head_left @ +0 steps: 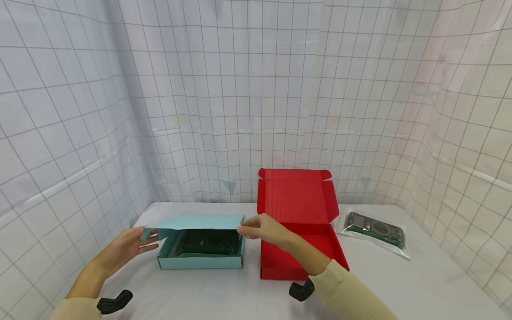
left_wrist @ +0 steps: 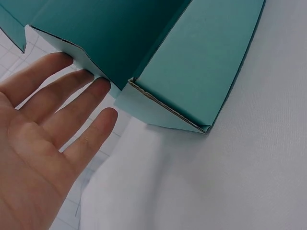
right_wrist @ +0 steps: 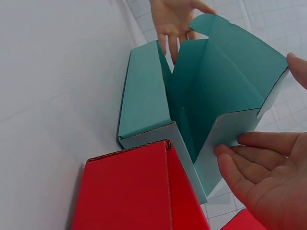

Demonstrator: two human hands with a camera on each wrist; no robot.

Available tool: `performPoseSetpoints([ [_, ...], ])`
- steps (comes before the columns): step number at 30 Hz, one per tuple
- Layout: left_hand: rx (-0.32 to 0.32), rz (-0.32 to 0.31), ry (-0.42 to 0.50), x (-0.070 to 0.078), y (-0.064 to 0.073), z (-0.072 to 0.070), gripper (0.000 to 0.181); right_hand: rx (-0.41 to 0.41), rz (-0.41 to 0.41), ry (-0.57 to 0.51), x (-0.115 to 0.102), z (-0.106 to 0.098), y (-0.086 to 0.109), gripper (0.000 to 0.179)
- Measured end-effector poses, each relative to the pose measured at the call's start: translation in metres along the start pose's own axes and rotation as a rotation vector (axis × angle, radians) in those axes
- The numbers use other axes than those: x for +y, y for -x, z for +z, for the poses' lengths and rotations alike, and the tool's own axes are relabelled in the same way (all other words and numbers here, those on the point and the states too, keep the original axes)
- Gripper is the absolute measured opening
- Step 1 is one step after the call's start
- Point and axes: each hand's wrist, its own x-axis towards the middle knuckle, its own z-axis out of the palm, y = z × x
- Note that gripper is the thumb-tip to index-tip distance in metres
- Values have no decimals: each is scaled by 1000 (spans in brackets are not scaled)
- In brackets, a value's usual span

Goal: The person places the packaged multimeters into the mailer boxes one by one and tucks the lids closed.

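Note:
A teal cardboard box (head_left: 200, 263) stands on the table with its lid (right_wrist: 230, 72) partly raised. Inside lies a dark multimeter (head_left: 216, 242), shaded by the lid. At the left side of the lid, my left hand (head_left: 122, 249) has its fingers extended; their tips (left_wrist: 100, 86) touch the outside of a side flap, and the thumb is at the lid's front corner. On the opposite side my right hand (head_left: 264, 229) holds the other front corner, thumb at the front edge and fingers (right_wrist: 235, 163) against the side flap.
Close to the teal box's right side stands an open red box (head_left: 276, 266), its lid (head_left: 296, 200) upright behind it; my right forearm crosses over it. A multimeter in a clear bag (head_left: 376, 231) lies farther right on the white table (head_left: 192, 293). Grid-patterned curtains (head_left: 256, 89) surround the table.

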Motion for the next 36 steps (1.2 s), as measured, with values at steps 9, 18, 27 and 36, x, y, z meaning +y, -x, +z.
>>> performPoseSetpoints([
  [9, -11, -21, 2, -1, 1, -1, 51, -8, -3, 12, 4, 2, 0, 56],
  [18, -37, -24, 27, -4, 3, -1, 51, -5, 6, 22, 5, 3, 2, 56],
  [27, -55, -9, 25, -11, 7, -3, 52, -22, -5, 36, 7, 5, 3, 56],
  [36, -34, -48, 7, -10, 11, 2, 54, -25, 10, 43, 10, 7, 4, 55],
])
